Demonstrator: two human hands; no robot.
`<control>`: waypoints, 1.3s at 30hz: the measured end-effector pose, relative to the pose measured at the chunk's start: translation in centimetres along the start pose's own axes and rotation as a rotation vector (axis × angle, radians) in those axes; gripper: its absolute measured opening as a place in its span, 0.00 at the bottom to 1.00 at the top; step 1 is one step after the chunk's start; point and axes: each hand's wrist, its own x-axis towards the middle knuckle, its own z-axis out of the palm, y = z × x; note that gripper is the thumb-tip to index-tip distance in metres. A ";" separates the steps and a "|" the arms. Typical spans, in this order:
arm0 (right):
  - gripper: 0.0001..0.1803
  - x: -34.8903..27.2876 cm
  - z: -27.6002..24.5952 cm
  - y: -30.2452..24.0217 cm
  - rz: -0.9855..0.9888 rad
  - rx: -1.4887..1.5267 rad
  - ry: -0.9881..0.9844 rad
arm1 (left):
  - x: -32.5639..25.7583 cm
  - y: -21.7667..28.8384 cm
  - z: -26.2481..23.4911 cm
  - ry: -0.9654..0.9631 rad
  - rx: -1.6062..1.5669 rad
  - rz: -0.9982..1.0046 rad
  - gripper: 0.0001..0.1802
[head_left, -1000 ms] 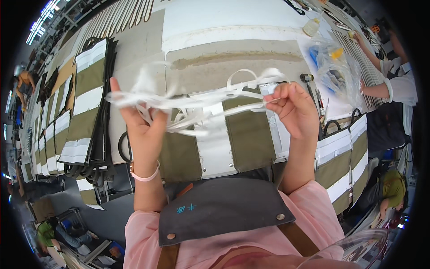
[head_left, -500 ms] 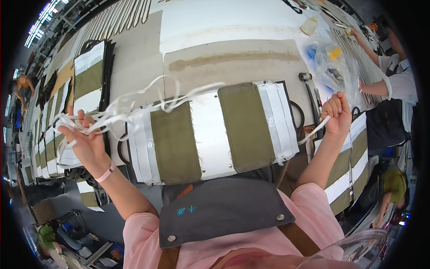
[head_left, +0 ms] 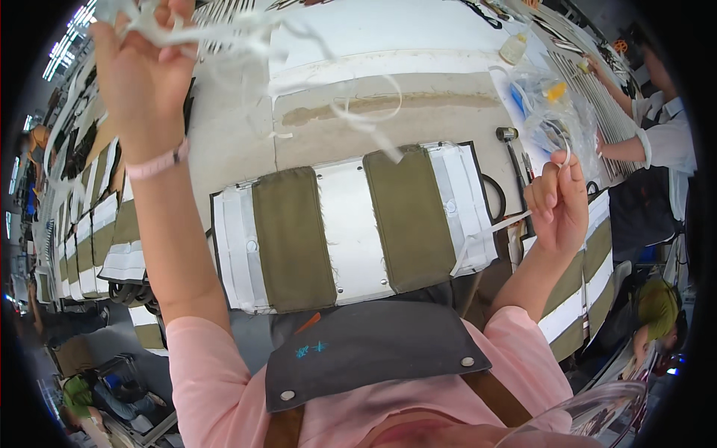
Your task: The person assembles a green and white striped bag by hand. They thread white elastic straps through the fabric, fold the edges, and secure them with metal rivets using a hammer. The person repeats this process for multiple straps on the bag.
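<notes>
Trailing in a blur from the left hand (head_left: pixel 146 71), a bundle of white ribbons (head_left: pixel 220 32) is gripped by curled fingers above the far left of the worktable (head_left: pixel 228 127), well apart from the striped green-and-white bag (head_left: pixel 295 246). The bundle is strung out along an axis running rightward and toward the near edge, its loose tail pointed at the bag's far side; whether the cloth is touched cannot be told. By the right hand (head_left: pixel 559 200), set just to the right of the bag and the nearer of the two, a single white ribbon (head_left: pixel 489 234) is pinched between thumb and fingers. From that pinch it is angled down and leftward, across the bag's right end. The bag is laid flat between both forearms, its long axis running left to right, slightly tilted, with a black handle (head_left: pixel 499 200) pointed rightward. A hammer (head_left: pixel 507 134) is seen nearby.
</notes>
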 end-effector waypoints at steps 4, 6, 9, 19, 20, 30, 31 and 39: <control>0.12 -1.1 -0.4 0.0 -0.034 -0.069 -0.030 | 4.7 -7.5 -5.7 -0.297 -0.489 -0.107 0.31; 0.11 -1.3 -0.5 0.3 -0.028 -0.147 -0.053 | 3.3 -14.0 -7.9 0.361 -0.332 -0.143 0.22; 0.12 -1.5 -0.9 0.9 0.110 -0.284 -0.035 | -3.2 -20.5 -14.3 0.687 -0.022 -0.688 0.20; 0.11 1.3 2.4 7.3 0.727 -0.549 -0.149 | -9.2 -16.9 -0.1 0.027 0.850 -0.615 0.32; 0.10 1.5 3.5 8.4 0.781 -0.597 -0.204 | -10.7 -16.0 1.8 -0.188 0.787 -0.542 0.31; 0.07 2.8 4.4 10.9 0.867 -0.741 -0.484 | -16.8 -11.2 1.3 -0.481 0.799 -0.867 0.28; 0.07 3.1 5.0 11.3 0.854 -0.746 -0.509 | -17.5 -12.0 1.8 -0.447 0.808 -0.732 0.29; 0.06 4.3 7.4 12.5 0.793 -1.005 -0.578 | -18.0 -11.9 2.1 0.089 0.615 -0.944 0.09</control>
